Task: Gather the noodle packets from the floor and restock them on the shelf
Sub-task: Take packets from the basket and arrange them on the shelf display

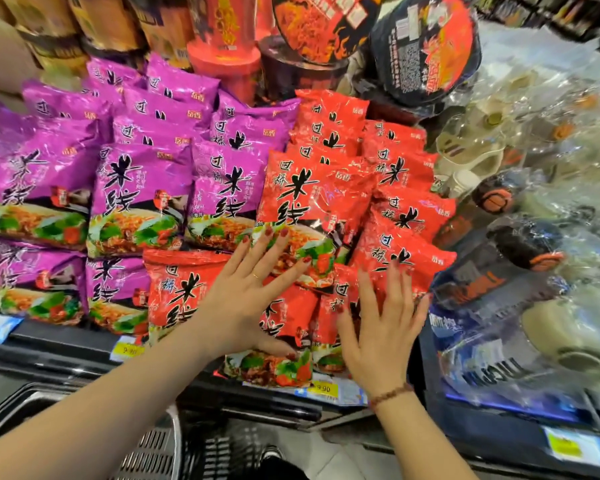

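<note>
Red noodle packets (317, 199) fill the right half of the shelf, stacked in rows; purple noodle packets (136, 192) fill the left half. My left hand (253, 292) lies flat with fingers spread on the front red packets, pressing against one low packet (274, 355) that overhangs the shelf edge. My right hand (385, 327) rests flat, fingers apart, on the red packets just to the right. Neither hand grips anything.
The black shelf edge (66, 355) carries yellow price tags (321, 388). Round noodle bowls (426, 46) stand on the tier above. Plastic-wrapped shoes (520, 244) crowd the right side. A dark basket (160, 445) sits below by the floor.
</note>
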`<state>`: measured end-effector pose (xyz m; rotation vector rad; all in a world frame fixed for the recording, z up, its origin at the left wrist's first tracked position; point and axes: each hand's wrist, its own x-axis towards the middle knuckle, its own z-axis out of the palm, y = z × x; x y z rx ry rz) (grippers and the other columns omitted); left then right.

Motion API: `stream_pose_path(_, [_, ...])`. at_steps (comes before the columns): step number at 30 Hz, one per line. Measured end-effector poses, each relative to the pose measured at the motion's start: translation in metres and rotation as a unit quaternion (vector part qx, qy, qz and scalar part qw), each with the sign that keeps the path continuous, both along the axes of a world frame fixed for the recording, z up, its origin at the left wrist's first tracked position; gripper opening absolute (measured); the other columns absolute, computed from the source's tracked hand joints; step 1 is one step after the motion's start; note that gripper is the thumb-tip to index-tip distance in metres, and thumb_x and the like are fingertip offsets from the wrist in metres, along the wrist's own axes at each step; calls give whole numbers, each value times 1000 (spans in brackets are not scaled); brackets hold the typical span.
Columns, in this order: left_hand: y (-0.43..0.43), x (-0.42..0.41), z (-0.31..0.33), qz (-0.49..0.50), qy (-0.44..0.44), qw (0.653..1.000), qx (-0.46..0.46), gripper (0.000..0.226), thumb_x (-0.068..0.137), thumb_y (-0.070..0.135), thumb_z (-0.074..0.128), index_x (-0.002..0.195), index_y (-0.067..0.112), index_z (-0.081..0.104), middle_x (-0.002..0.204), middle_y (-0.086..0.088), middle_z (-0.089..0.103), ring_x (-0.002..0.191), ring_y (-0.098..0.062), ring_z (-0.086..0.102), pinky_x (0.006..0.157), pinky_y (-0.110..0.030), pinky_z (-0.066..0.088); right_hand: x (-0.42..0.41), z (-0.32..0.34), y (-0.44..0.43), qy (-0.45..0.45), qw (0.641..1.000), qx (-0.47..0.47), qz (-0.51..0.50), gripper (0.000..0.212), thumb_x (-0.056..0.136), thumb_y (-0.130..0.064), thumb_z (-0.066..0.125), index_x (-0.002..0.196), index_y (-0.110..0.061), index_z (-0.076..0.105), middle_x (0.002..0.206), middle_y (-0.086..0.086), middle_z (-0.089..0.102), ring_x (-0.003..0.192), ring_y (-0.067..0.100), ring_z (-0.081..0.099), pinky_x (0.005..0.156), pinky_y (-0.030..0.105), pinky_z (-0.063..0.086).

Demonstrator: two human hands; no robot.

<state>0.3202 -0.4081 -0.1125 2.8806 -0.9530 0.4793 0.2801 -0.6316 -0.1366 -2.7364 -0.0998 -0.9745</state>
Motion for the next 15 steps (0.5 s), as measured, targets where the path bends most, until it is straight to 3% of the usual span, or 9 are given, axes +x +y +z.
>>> stream_pose_path(5, [-13,-7,-6,1,-48,989,-142,89,80,77,46,150,27,23,160,-13,8,147,-36,7,118,-55,10,41,40,-20,-52,997,29,-43,55,94,-43,42,146,-27,33,156,15,19,145,34,16,113,61,1])
stream_pose_path(9, [-32,8,1,53,-65,983,-162,67,90,64,40,148,36,24,160,-5,12,148,-31,7,119,-52,6,72,57,-27,7,999,27,-46,57,91,-47,45,145,-32,37,159,14,19,146,35,13,109,67,5])
stream_pose_path(15, [-41,19,-3,84,-53,987,-127,60,92,65,32,147,41,27,159,-3,15,147,-28,11,119,-47,6,99,40,-23,103,993,-48,-35,60,88,-53,42,146,-38,34,156,4,31,141,35,28,106,63,25])
